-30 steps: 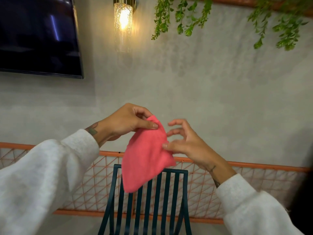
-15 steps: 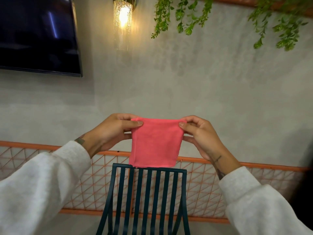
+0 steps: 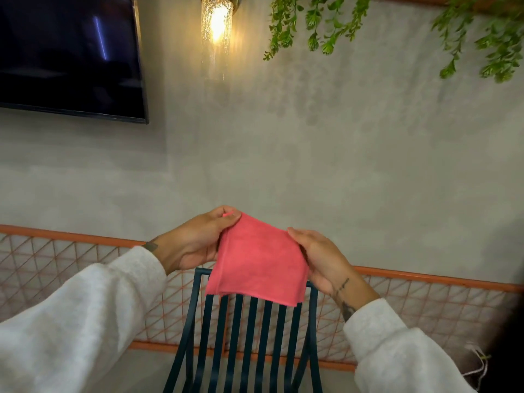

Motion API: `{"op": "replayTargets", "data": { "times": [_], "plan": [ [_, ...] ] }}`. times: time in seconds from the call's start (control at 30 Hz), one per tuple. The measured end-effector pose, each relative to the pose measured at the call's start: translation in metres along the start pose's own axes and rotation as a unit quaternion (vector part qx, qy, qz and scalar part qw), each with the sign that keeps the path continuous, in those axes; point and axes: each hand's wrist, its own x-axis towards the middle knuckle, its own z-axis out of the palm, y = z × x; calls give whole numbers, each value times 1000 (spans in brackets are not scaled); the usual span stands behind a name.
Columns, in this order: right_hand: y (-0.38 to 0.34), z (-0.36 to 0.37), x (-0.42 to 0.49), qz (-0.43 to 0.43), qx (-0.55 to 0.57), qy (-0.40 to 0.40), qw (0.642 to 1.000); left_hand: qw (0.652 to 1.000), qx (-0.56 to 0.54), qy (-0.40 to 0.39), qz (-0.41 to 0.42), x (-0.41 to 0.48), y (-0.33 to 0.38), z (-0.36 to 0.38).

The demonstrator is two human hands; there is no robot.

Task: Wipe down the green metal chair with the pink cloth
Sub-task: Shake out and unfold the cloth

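Observation:
A folded pink cloth [image 3: 258, 259] hangs in the air between my two hands, its lower edge overlapping the top rail of the chair in view. My left hand [image 3: 195, 242] pinches its upper left corner. My right hand [image 3: 320, 259] grips its right edge. The dark green metal chair [image 3: 249, 344] stands directly below, its slatted backrest facing me; the cloth hides the middle of the top rail. Only the chair's backrest shows; its seat is out of frame.
Behind the chair runs an orange wire-mesh rail [image 3: 425, 304] along a grey wall. A dark screen [image 3: 68, 55] hangs upper left, a lit glass wall lamp [image 3: 217, 32] beside it, and green plants [image 3: 397, 26] trail down at the top right.
The cloth was dangling from my left hand, then my right hand took its other side and spread it flat. Both hands have since lowered it toward the chair's top rail.

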Motion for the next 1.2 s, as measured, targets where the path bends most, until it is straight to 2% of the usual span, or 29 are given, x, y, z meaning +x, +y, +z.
{"op": "replayTargets", "data": {
  "times": [0.1, 0.13, 0.2, 0.3, 0.37, 0.47, 0.57, 0.63, 0.77, 0.87, 0.97, 1.1, 1.2],
  "plan": [
    [36, -3, -7, 62, 59, -121, 989, 998, -42, 42, -32, 3, -21, -4],
    [49, -4, -7, 68, 90, -130, 985, 996, -54, 53, -41, 2, -30, -8],
    [68, -8, 1, 86, 151, -87, 981, 995, -71, 51, -53, 1, -45, -17],
    [82, -9, 12, 82, 182, -49, 979, 994, -88, -16, -57, -5, -63, -27],
    [82, -11, 16, 73, 180, -30, 980, 997, -51, -27, -51, -6, -70, -30],
    [76, -11, 14, 59, 132, -34, 989, 999, 27, 2, -29, -4, -71, -26],
    [69, -8, 13, 59, 96, -71, 991, 991, 118, 60, 6, -2, -73, -22],
    [66, -7, 10, 34, 89, -90, 991, 984, 142, 92, 50, -4, -73, -23],
    [54, -12, 2, -92, 62, -125, 986, 960, 144, 128, 204, -15, -65, -19],
    [50, -15, -1, -156, 54, -133, 977, 947, 148, 127, 254, -24, -62, -11],
    [53, -20, 1, -153, 72, -117, 979, 957, 145, 94, 232, -25, -66, -9],
    [59, -34, -1, -122, 86, -119, 982, 983, 105, 65, 139, -26, -71, -12],
    [64, -38, -6, -110, 72, -136, 982, 984, 115, 45, 129, -27, -75, -15]
  ]
}}
